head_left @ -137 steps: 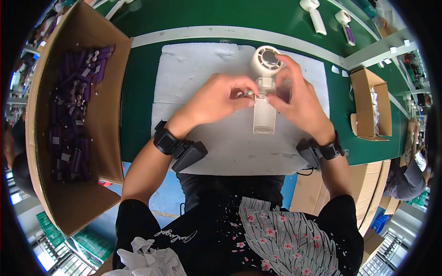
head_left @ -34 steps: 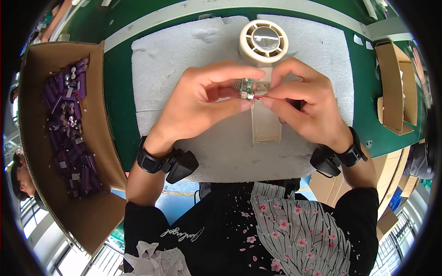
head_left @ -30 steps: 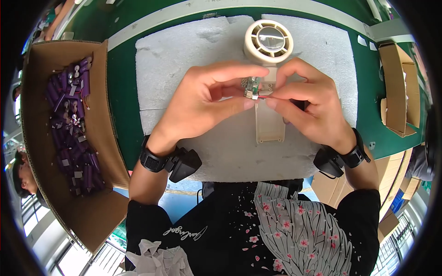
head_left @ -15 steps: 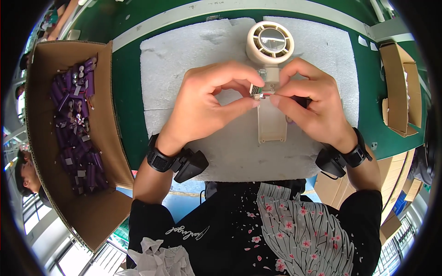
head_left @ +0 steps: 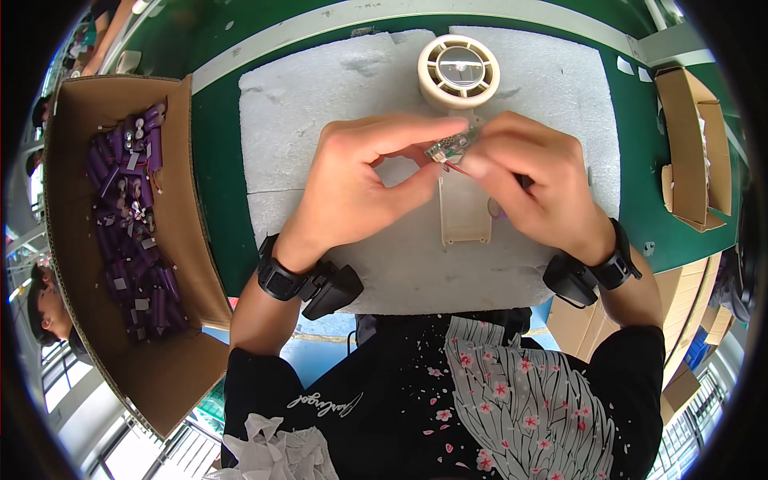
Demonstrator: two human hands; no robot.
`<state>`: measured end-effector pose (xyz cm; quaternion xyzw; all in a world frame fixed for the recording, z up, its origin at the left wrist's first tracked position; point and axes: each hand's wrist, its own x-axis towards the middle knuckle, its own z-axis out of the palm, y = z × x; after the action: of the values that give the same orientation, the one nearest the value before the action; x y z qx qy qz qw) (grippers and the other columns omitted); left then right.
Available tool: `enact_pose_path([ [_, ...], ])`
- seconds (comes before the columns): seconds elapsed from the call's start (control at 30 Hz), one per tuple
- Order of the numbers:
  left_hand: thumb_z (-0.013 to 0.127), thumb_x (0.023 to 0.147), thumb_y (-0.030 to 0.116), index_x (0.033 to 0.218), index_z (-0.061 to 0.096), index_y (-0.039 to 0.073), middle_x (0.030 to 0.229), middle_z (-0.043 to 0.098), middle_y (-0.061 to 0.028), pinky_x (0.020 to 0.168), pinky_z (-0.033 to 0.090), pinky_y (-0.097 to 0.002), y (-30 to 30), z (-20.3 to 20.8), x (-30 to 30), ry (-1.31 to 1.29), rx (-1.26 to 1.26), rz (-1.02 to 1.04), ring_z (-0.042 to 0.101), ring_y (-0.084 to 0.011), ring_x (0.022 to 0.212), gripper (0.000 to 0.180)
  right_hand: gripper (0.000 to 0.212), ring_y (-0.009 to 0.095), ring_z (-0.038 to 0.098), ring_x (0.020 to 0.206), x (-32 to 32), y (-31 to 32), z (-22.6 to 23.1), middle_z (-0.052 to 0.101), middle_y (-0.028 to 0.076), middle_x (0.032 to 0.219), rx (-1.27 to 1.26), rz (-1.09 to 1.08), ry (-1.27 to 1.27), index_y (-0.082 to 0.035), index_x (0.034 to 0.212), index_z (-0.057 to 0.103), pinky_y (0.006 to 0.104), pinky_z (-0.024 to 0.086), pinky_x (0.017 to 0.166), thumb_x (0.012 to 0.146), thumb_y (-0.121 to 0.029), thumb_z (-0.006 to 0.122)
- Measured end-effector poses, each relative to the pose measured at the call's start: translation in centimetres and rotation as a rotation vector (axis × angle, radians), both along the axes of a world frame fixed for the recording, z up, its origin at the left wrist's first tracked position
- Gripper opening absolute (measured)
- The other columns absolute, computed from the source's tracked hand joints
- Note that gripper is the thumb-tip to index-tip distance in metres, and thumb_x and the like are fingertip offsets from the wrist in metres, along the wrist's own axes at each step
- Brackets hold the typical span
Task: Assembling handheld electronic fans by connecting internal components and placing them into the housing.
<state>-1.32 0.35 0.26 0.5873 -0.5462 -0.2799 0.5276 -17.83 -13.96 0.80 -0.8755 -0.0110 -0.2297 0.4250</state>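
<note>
Between my hands is a small green circuit board (head_left: pixel 450 148), tilted. My left hand (head_left: pixel 360 176) is closed on it, thumb and index finger at its left edge. My right hand (head_left: pixel 538 172) pinches a thin red wire (head_left: pixel 458 168) that meets the board's lower end. Below them lies the open cream handle shell (head_left: pixel 466 220) of a handheld fan. Its round fan head (head_left: pixel 458 72), with a slotted grille and shiny centre, points away from me. A purple cell (head_left: pixel 496 210) shows partly from behind my right hand, which hides most of it.
The fan lies on a white foam sheet (head_left: pixel 320 96) over a green table (head_left: pixel 220 184). At left a cardboard box (head_left: pixel 180 192) holds many purple battery cells (head_left: pixel 132 208). A smaller open carton (head_left: pixel 680 152) stands at right. Another person (head_left: pixel 52 304) is at the far left edge.
The circuit board has come up and tilted between my fingers, its face now more visible. My right hand has closed in nearer to the board. The fan appears slightly further left.
</note>
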Motion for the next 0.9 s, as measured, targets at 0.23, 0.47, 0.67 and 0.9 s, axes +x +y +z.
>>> enact_pose_path([
  [0.23, 0.067, 0.073, -0.006, 0.111, 0.067, 0.006, 0.095, 0.072, -0.0096, 0.069, 0.055, -0.0266, -0.13, 0.1, -0.51, -0.102, -0.038, 0.049, 0.071, -0.0169, 0.077, 0.04, 0.041, 0.009, 0.06, 0.051, 0.1, 1.07, 0.57, 0.061, 0.007, 0.087, 0.07, -0.181, 0.065, -0.003, 0.116, 0.054, 0.0211, 0.041, 0.042, 0.079, 0.002, 0.072],
  [0.47, 0.069, 0.073, -0.006, 0.107, 0.067, 0.005, 0.094, 0.072, -0.0082, 0.068, 0.056, -0.025, -0.11, -0.35, -0.75, 0.091, -0.026, 0.076, 0.071, -0.0149, 0.076, 0.036, 0.037, 0.007, 0.06, 0.053, 0.4, 1.01, 0.26, 0.061, 0.007, 0.096, 0.057, -0.2, 0.0, -0.003, 0.11, 0.06, 0.02, 0.043, 0.044, 0.076, 0.003, 0.074],
  [0.67, 0.069, 0.074, -0.007, 0.105, 0.068, 0.003, 0.094, 0.071, -0.0085, 0.069, 0.057, -0.0245, -0.25, -0.41, -0.55, 0.079, -0.055, 0.074, 0.071, -0.0147, 0.078, 0.033, 0.034, 0.007, 0.06, 0.054, 0.34, 1.05, 0.41, 0.061, 0.006, 0.095, 0.052, -0.225, 0.026, -0.004, 0.107, 0.064, 0.0196, 0.043, 0.045, 0.075, 0.003, 0.075],
  [0.9, 0.069, 0.075, -0.007, 0.102, 0.071, 0.001, 0.095, 0.071, -0.0107, 0.073, 0.058, -0.0257, -0.2, -0.63, -0.86, 0.141, -0.054, 0.103, 0.071, -0.0167, 0.081, 0.028, 0.034, 0.007, 0.059, 0.054, 0.47, 1.02, 0.61, 0.063, 0.004, 0.088, -0.021, -0.296, 0.067, -0.003, 0.105, 0.066, 0.0196, 0.044, 0.047, 0.073, 0.0, 0.077],
])
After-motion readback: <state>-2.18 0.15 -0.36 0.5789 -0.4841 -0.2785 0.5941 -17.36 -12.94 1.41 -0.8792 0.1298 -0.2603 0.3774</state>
